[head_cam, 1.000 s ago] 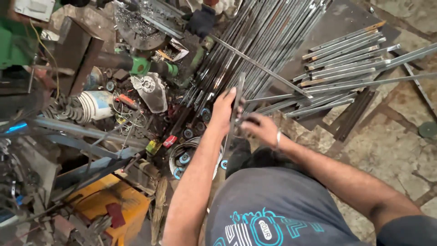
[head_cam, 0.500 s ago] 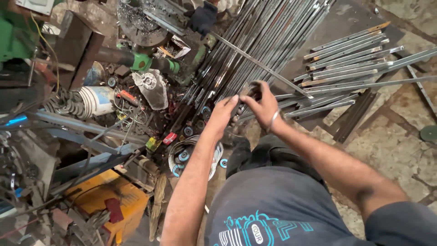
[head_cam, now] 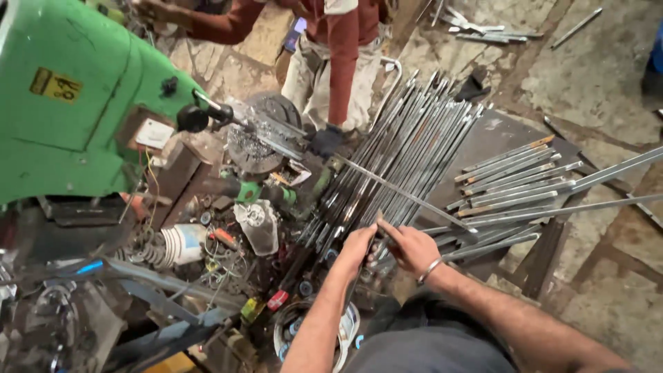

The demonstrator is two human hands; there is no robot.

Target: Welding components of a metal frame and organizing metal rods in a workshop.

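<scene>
Left hand [head_cam: 357, 246] and right hand [head_cam: 409, 247] meet over near end of bundle of long steel flat bars [head_cam: 387, 162], fingers curled around one thin bar [head_cam: 378, 238]; both closed on it. Bundle lies slanting on cluttered floor, beside shorter bar stack [head_cam: 514, 176] at right. Metal bangle [head_cam: 428, 269] on right wrist. Green machine [head_cam: 69, 103] upper left. Another person in red sleeves [head_cam: 342, 62] stands beyond bundle.

Both hands meet low over the metal: the left hand [head_cam: 358, 247] and the right hand [head_cam: 413, 247] pinch one thin rod [head_cam: 376, 243] at the near end of the long rod bundle [head_cam: 394, 155], green machine [head_cam: 76, 103] looming left, another person's dark glove [head_cam: 324, 140] resting beyond.
</scene>
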